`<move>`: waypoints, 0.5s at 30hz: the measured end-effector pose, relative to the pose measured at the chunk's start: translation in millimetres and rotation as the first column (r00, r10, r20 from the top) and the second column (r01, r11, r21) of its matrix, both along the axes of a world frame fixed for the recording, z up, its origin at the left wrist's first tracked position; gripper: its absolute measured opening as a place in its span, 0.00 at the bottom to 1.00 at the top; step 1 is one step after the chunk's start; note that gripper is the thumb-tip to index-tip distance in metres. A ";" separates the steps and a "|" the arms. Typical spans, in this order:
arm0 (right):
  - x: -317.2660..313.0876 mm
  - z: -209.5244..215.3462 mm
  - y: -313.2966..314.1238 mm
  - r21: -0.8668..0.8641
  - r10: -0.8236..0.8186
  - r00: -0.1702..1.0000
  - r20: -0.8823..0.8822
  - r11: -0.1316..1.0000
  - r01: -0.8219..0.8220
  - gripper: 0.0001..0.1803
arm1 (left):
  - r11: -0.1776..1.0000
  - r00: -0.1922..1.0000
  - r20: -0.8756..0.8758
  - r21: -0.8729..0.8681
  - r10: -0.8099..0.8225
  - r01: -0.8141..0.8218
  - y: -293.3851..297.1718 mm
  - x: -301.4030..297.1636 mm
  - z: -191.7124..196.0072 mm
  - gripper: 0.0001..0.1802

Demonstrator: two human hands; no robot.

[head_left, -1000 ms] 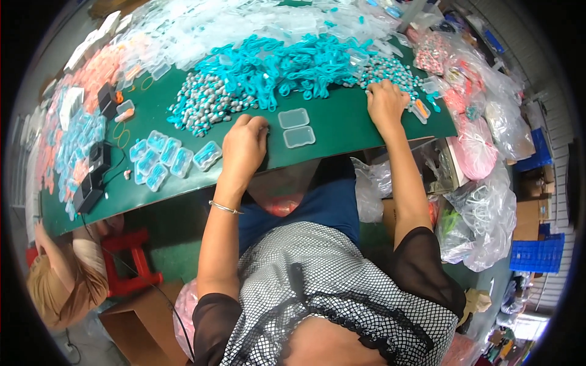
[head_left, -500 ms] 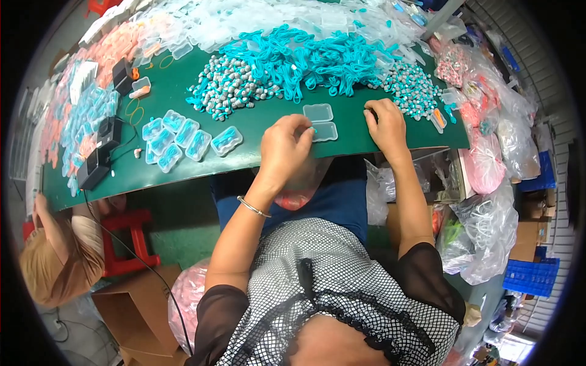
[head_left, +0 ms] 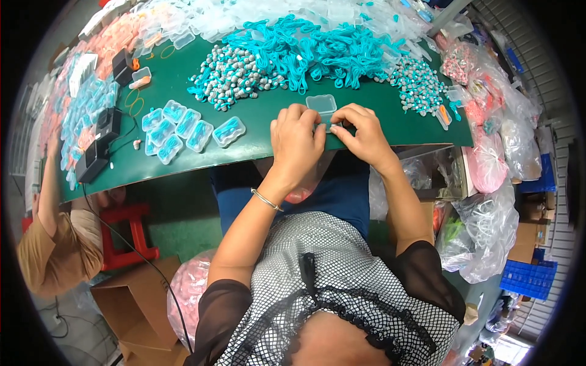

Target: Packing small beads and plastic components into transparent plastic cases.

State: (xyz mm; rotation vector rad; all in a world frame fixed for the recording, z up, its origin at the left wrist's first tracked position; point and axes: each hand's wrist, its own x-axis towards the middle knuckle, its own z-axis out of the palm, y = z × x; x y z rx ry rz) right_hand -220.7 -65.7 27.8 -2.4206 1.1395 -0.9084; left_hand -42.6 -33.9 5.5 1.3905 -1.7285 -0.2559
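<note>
A small clear plastic case (head_left: 321, 103) lies opened out on the green table near its front edge. My left hand (head_left: 295, 138) is at its near half with fingers curled; thumb and fingertips are pressed close together, hiding what lies between them. From the other side my right hand (head_left: 362, 135) reaches to the same spot, thumb and forefinger in a pinch. Something small and pale shows at those fingertips, too small to name. Both hands mostly cover the near half of the case. Closed clear cases (head_left: 183, 128) with turquoise contents stand in a group to the left.
Beyond my hands lie turquoise cord bundles (head_left: 305, 55), a heap of small grey-and-turquoise plugs (head_left: 235, 76) and another heap (head_left: 418, 85) at right. Black boxes (head_left: 108, 129) with a cable stand at left, near another person's arm (head_left: 47, 189). Plastic bags (head_left: 485, 155) crowd the right edge.
My right hand has moved left from beside the plug heap to the case and now pinches there. My left hand has shifted slightly, staying at the case. The other person's arm has risen.
</note>
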 end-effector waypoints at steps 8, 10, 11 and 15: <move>-3.3 1.7 -10.2 -0.030 0.060 0.994 -0.095 0.998 -0.063 0.05 | 0.999 0.996 0.083 0.005 -0.038 0.038 5.4 7.4 4.8 0.16; -0.7 7.9 -12.7 -0.044 0.082 0.986 -0.144 0.995 -0.089 0.06 | 0.999 0.992 0.113 0.013 -0.053 0.051 5.5 12.1 6.7 0.19; 2.9 8.6 -16.8 -0.044 0.088 0.986 -0.143 0.995 -0.095 0.06 | 0.997 0.987 0.144 0.022 -0.070 0.067 5.6 14.6 6.9 0.22; 30.9 4.2 -45.7 0.026 -0.063 0.994 0.094 0.998 0.061 0.07 | 0.994 0.978 0.186 0.061 -0.096 0.086 7.1 17.7 8.4 0.25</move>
